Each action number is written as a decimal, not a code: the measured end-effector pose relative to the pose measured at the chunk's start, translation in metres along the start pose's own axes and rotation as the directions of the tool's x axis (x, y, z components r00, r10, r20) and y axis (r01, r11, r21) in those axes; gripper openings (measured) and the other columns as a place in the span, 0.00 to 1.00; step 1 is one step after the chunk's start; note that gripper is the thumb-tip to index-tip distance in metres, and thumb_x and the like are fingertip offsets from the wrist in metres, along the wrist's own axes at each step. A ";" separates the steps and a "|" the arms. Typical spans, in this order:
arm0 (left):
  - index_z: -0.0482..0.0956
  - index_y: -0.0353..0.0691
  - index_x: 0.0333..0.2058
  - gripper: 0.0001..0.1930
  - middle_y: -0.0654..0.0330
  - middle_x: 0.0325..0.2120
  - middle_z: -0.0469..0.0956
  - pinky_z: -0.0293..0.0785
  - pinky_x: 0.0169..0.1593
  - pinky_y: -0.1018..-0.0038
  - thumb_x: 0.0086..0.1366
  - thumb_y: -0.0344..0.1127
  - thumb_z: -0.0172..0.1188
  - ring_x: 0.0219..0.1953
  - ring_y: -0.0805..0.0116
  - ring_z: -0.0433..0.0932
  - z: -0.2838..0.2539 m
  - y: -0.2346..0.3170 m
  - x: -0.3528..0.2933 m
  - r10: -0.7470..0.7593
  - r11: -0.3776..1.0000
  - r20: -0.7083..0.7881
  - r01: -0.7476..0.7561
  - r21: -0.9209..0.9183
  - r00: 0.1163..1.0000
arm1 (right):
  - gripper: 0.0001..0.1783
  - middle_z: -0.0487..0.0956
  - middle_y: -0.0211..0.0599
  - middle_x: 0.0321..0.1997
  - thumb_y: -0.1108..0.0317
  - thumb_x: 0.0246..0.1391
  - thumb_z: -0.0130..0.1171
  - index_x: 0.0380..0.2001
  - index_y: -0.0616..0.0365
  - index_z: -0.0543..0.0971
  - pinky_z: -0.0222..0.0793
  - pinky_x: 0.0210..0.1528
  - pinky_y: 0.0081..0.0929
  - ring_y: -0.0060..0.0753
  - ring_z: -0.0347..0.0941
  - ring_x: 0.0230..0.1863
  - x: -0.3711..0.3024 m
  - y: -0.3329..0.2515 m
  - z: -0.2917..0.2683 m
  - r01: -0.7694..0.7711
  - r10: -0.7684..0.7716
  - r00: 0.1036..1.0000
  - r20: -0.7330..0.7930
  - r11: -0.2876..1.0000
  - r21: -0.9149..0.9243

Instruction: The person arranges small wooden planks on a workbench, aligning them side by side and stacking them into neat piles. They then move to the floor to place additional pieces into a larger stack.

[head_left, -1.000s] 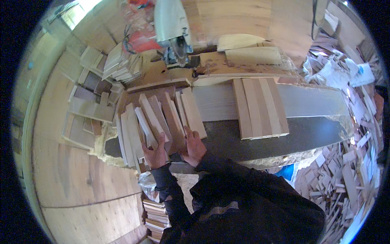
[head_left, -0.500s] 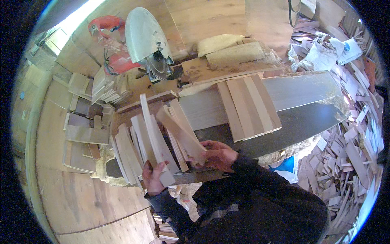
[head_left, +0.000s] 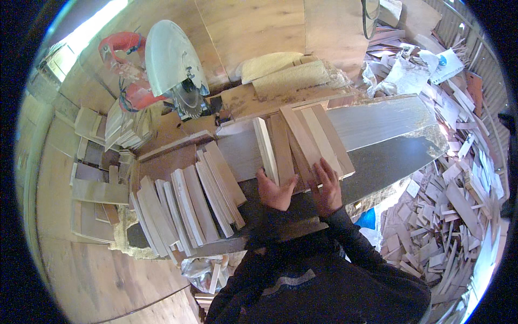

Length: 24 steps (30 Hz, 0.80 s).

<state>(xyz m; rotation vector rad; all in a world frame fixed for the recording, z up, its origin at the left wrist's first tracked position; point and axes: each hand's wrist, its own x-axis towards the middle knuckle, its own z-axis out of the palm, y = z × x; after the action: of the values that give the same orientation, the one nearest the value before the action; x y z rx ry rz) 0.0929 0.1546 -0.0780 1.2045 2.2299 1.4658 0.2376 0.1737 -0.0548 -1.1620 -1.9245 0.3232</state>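
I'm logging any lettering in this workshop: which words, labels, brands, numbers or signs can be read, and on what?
None can be read.
White sack: blue mark, too small and blurred to read.
Circular saw's blade guard: no legible lettering.
Wooden strips: no legible lettering.

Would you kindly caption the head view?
Left hand and right hand touching flat light-brown wooden boards near a white-guarded circular saw.

Left hand half curled, thumb spread from fingers; right hand just beside it, fingers stretched forward. Black-sleeved forearms trail behind both.
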 end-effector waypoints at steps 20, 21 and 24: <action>0.60 0.29 0.52 0.41 0.47 0.42 0.72 0.68 0.48 0.66 0.44 0.41 0.74 0.43 0.58 0.73 0.002 -0.001 -0.005 -0.387 0.796 0.167 0.420 -0.436 0.907 | 0.31 0.62 0.59 0.60 0.73 0.43 0.62 0.55 0.57 0.68 0.63 0.53 0.47 0.60 0.64 0.54 -0.022 -0.008 0.009 0.070 -0.065 0.997 0.042 0.988 -0.139; 0.60 0.29 0.52 0.41 0.47 0.43 0.72 0.68 0.48 0.66 0.44 0.41 0.74 0.44 0.58 0.73 -0.003 -0.002 -0.009 -0.409 0.773 0.174 0.441 -0.456 0.896 | 0.31 0.62 0.58 0.60 0.73 0.43 0.62 0.55 0.56 0.68 0.64 0.52 0.46 0.60 0.65 0.53 -0.023 -0.007 0.009 0.100 -0.094 0.995 0.045 0.983 -0.156; 0.60 0.29 0.52 0.43 0.44 0.42 0.71 0.67 0.50 0.61 0.45 0.48 0.72 0.46 0.50 0.72 -0.018 -0.013 -0.007 -0.337 0.860 0.042 0.326 -0.392 0.941 | 0.31 0.63 0.58 0.60 0.73 0.42 0.63 0.53 0.57 0.69 0.64 0.52 0.45 0.60 0.65 0.52 -0.026 -0.006 0.012 0.034 -0.021 0.997 0.077 0.987 -0.160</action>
<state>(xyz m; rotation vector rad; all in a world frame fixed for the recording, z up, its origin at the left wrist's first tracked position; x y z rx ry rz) 0.0807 0.1354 -0.0820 0.6391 1.9018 1.6777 0.2308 0.1519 -0.0722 -1.2421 -2.0620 0.2017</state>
